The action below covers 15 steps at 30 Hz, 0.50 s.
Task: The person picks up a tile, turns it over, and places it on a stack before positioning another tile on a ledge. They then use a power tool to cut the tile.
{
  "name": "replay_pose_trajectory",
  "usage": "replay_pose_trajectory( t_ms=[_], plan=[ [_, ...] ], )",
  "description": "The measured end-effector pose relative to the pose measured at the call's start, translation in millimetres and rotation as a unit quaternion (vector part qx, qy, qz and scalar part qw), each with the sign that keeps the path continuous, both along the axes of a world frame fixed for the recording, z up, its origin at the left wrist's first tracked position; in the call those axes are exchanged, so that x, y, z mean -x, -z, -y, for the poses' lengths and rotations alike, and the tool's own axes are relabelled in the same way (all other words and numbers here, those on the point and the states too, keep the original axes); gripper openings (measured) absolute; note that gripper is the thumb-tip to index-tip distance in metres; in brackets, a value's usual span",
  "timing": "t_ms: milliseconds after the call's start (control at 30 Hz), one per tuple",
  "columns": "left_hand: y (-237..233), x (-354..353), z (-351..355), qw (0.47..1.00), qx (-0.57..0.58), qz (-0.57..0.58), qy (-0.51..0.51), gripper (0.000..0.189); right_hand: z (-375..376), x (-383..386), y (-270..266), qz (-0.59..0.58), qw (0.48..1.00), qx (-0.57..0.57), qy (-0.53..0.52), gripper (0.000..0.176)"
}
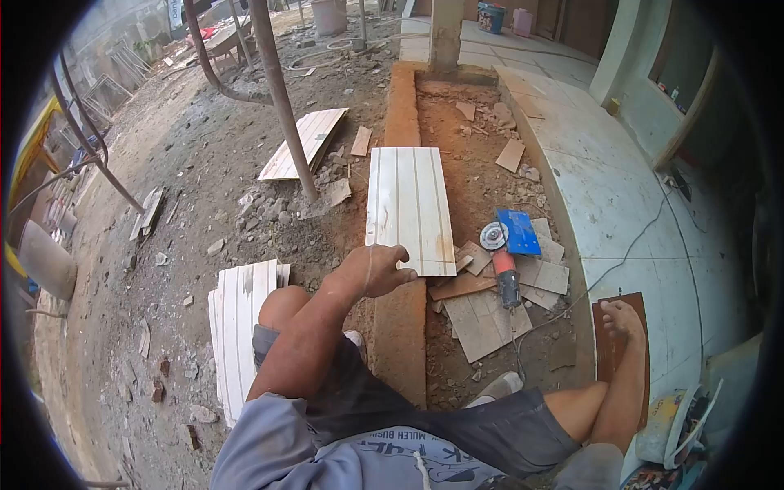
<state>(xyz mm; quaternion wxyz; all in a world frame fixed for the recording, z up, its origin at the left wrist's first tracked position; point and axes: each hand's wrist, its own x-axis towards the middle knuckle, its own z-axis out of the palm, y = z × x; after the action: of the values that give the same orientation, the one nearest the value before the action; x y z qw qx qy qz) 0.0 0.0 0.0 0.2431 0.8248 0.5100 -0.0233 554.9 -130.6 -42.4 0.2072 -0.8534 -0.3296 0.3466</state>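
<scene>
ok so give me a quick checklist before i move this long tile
1. Grip: left hand has its fingers curled over the near edge of the long white tile. ok
2. Other hand free: right hand rests flat on the brown board, holding nothing. ok
3. Space on the right: angle grinder lies on tile scraps right by the tile's near corner. not ok
4. Grinder disc stopped: cannot tell
5. Tile sound: no crack shows on its face, but the underside is hidden. cannot tell
</scene>
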Motion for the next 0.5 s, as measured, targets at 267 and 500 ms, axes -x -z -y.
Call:
replay_pose_trajectory(
  t_ms=[267,500],
  plan=[
    [1.7,4.9,-2.8,1.0,-0.012,-0.005,0.006,0.05,-0.2,5.1,12.3,-0.032,0.999,0.004,0.015,0.036],
    [1.3,1.4,-1.1,1.0,-0.009,-0.004,0.003,0.05,1.6,2.6,6.2,-0.03,0.999,0.005,0.021,0.035]
  ],
)
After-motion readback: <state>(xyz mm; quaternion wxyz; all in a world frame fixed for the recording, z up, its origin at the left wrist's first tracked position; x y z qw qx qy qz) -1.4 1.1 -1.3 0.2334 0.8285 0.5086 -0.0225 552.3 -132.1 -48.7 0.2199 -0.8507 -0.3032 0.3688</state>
